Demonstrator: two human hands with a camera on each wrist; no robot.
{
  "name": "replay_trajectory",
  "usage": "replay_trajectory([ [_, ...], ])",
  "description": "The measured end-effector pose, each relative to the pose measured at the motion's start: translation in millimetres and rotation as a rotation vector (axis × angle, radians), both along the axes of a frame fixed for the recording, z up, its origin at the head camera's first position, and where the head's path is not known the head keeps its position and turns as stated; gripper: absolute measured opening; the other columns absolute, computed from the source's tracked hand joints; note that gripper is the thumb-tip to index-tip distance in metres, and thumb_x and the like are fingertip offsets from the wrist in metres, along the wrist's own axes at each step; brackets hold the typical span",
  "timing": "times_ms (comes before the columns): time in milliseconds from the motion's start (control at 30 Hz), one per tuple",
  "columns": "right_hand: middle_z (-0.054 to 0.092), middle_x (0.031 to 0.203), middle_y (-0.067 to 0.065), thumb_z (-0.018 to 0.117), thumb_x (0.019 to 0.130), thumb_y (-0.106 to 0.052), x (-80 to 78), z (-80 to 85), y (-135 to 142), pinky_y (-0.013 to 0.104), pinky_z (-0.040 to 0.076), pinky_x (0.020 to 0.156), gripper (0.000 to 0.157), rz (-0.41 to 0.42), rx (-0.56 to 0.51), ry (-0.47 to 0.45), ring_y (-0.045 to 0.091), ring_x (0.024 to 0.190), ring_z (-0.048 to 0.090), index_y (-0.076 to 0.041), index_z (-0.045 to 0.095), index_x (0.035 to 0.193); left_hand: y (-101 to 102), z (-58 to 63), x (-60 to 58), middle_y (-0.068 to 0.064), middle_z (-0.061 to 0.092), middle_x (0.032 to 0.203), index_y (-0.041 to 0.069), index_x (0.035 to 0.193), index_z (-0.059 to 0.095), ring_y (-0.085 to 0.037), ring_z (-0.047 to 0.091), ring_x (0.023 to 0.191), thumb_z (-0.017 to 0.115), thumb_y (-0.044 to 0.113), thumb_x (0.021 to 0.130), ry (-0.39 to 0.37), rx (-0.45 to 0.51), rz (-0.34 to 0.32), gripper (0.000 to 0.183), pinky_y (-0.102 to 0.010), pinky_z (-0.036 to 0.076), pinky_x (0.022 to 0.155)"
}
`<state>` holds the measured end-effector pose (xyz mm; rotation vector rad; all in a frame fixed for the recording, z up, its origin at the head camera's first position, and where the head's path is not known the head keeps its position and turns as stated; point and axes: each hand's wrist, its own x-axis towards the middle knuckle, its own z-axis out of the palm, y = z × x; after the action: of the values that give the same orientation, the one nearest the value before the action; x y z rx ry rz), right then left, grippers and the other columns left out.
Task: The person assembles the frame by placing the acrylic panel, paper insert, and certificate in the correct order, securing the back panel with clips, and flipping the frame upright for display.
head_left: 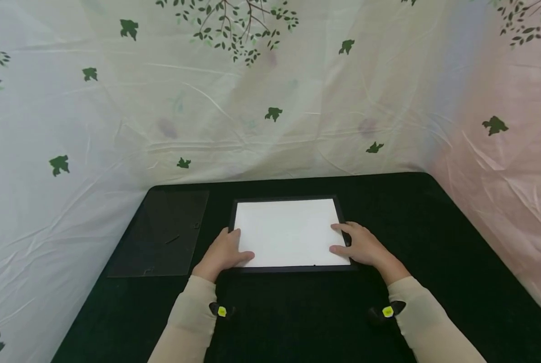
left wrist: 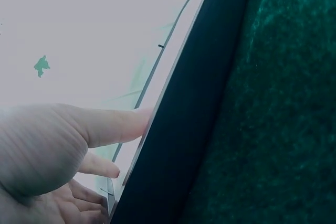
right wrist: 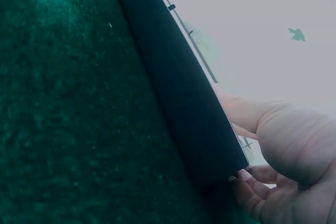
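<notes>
A black picture frame (head_left: 293, 269) lies on the dark table, with a white sheet (head_left: 288, 232) filling its inside. At the frame's left side, my left hand (head_left: 222, 253) grips the edge, thumb and index finger on the white sheet. Its other fingers curl along the outside in the left wrist view. Opposite it, my right hand (head_left: 364, 244) holds the right side, thumb and index finger over the sheet. The right wrist view shows the remaining fingers curled round the near corner of the dark frame side (right wrist: 178, 82).
A clear, thin panel (head_left: 161, 232) lies flat on the table to the left of the frame, with small marks on it. Dark green cloth (head_left: 297, 317) covers the table. A pale curtain (head_left: 234, 111) with green leaf prints hangs behind and along both sides.
</notes>
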<state>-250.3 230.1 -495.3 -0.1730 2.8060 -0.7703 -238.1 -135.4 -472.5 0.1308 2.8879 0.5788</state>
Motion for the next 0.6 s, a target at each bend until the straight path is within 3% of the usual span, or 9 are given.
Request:
replay_trajectory([
  [200, 0.025, 0.151, 0.026, 0.066, 0.083, -0.058, -0.6, -0.8, 0, 0.069, 0.029, 0.098, 0.075, 0.013, -0.024, -0.005, 0.048, 0.135, 0.026, -0.021, 0.044, 0.145, -5, 0.0, 1.0, -0.02, 0.039, 0.148, 0.001, 0.145, 0.039, -0.039, 0.025, 0.14, 0.071, 0.04, 0.085, 0.008, 0.0, -0.014, 0.078, -0.056, 0.027, 0.108],
  [367, 0.022, 0.152, 0.026, 0.061, 0.086, -0.059, 2.6, 3.9, -4, 0.068, 0.03, 0.098, 0.076, -0.005, -0.035, 0.008, 0.048, 0.135, 0.024, -0.017, 0.042, 0.145, -23, 8.8, 9.9, -0.024, 0.032, 0.15, 0.001, 0.145, 0.039, -0.041, 0.03, 0.137, 0.07, 0.038, 0.087, 0.04, 0.01, -0.009, 0.075, -0.058, 0.03, 0.105],
  [500, 0.019, 0.154, 0.023, 0.064, 0.088, -0.05, 12.8, 11.0, -23, 0.065, 0.034, 0.098, 0.068, -0.059, -0.034, 0.142, 0.044, 0.135, 0.021, -0.013, 0.044, 0.143, -49, 20.5, 16.9, -0.029, 0.03, 0.149, -0.001, 0.144, 0.038, -0.045, 0.031, 0.135, 0.067, 0.038, 0.089, 0.074, -0.028, 0.016, 0.074, -0.061, 0.03, 0.103],
  [600, 0.024, 0.153, 0.018, 0.068, 0.088, -0.044, 26.5, 18.3, -50, 0.061, 0.037, 0.098, 0.063, -0.037, -0.049, 0.269, 0.038, 0.135, 0.023, -0.015, 0.047, 0.139, -75, 27.0, 21.2, -0.032, 0.032, 0.146, -0.005, 0.143, 0.037, -0.048, 0.031, 0.133, 0.065, 0.039, 0.091, 0.096, -0.069, 0.027, 0.074, -0.062, 0.031, 0.102],
])
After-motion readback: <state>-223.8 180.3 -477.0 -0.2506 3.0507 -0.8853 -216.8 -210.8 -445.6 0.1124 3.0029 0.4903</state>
